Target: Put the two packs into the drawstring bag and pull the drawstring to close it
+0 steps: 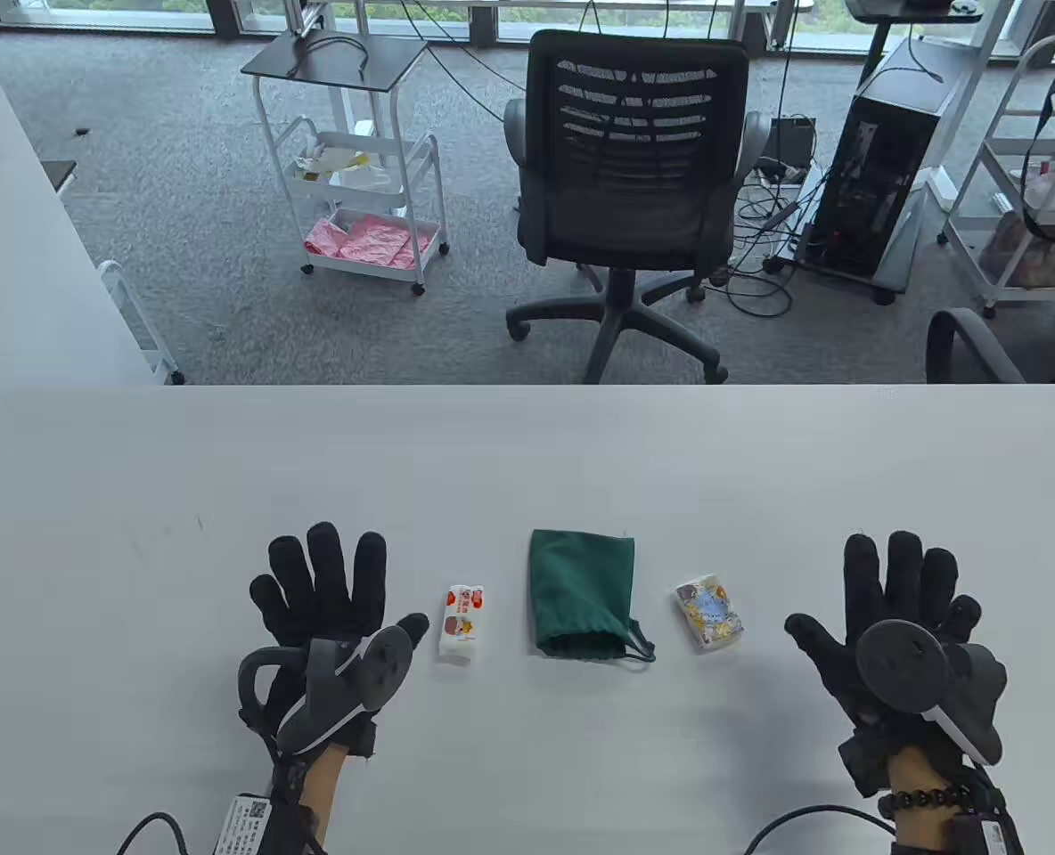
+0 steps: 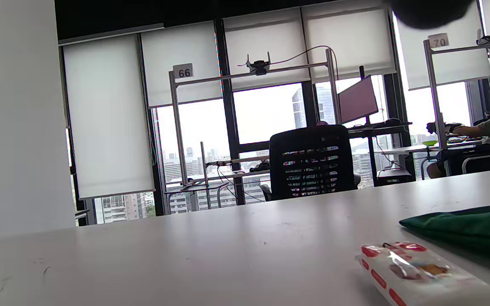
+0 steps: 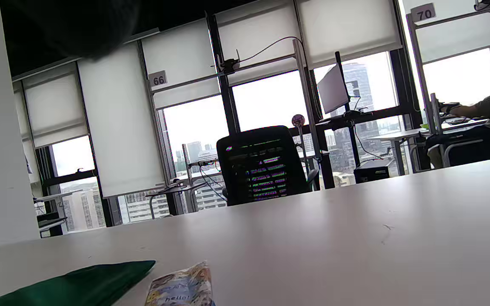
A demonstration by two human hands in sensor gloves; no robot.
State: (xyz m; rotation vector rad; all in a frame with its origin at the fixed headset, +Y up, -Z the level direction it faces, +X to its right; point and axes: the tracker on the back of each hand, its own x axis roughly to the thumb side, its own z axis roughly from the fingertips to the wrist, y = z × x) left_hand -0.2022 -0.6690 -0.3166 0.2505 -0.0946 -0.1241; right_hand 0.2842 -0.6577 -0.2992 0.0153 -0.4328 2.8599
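A green drawstring bag [image 1: 579,595] lies flat in the middle of the white table [image 1: 527,463], its gathered mouth toward me and cord loops at its right corner. A white pack with red and orange print [image 1: 462,622] lies left of it. A pack with blue and yellow print [image 1: 708,613] lies right of it. My left hand [image 1: 327,588] rests flat on the table left of the white pack, fingers spread, holding nothing. My right hand [image 1: 893,592] lies flat right of the other pack, also spread. The left wrist view shows the white pack [image 2: 415,272] and bag [image 2: 470,227]; the right wrist view shows the bag [image 3: 70,284] and printed pack [image 3: 181,289].
A black office chair [image 1: 634,178] stands beyond the table's far edge. A white cart [image 1: 358,178] and a computer tower [image 1: 884,160] are on the floor behind. A person sits at a desk far right in both wrist views [image 2: 483,136].
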